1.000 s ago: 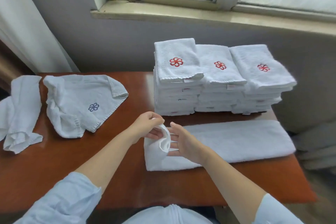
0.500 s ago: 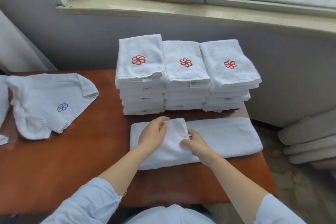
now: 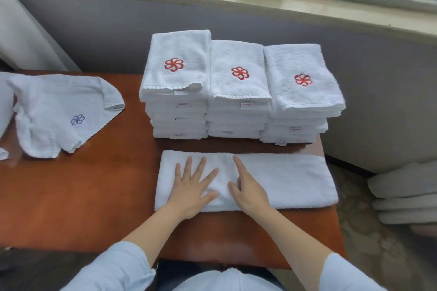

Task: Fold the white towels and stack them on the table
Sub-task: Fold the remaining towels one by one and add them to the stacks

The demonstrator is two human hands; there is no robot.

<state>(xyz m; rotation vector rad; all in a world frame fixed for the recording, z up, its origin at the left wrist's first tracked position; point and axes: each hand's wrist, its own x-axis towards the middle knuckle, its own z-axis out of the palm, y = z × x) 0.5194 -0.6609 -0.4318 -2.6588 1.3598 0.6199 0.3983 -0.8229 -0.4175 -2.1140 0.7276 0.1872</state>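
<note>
A long white towel lies folded lengthwise near the front edge of the brown table. Its left end is turned over onto itself. My left hand presses flat on that folded end with fingers spread. My right hand rests beside it along the fold's edge, fingers straight. Behind the towel stand three stacks of folded white towels with red flower emblems. An unfolded white towel with a blue emblem lies at the left of the table.
The edge of another white cloth shows at the far left. A grey wall and a window sill run behind the table. Grey rolled items lie on the floor to the right.
The towel's left end, lifted between both hands a second ago, has been laid over and pressed down. Both hands went from pinching the cloth to lying flat on it.
</note>
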